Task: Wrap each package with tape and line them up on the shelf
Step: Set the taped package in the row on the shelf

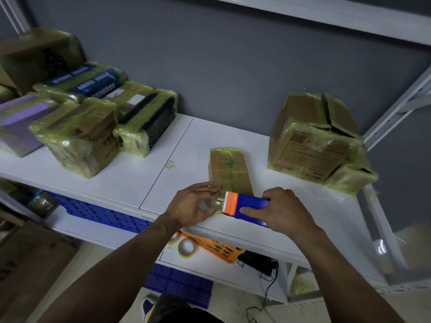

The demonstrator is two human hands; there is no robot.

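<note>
The dispenser [245, 206] is being gripped by the right hand [282, 210], with the fingers curled over its blue body. The tape [217, 202] end is apparently being pinched by the left hand [193, 203] at the toothed orange edge. While a length is being drawn out, the strip is best being kept taut and flat, so that no creases are being laid onto the package [229, 170]. The package is lying flat on the shelf [163, 173], just beyond both hands. Its near end is being hidden by the dispenser, and it is being held by neither hand.
</note>
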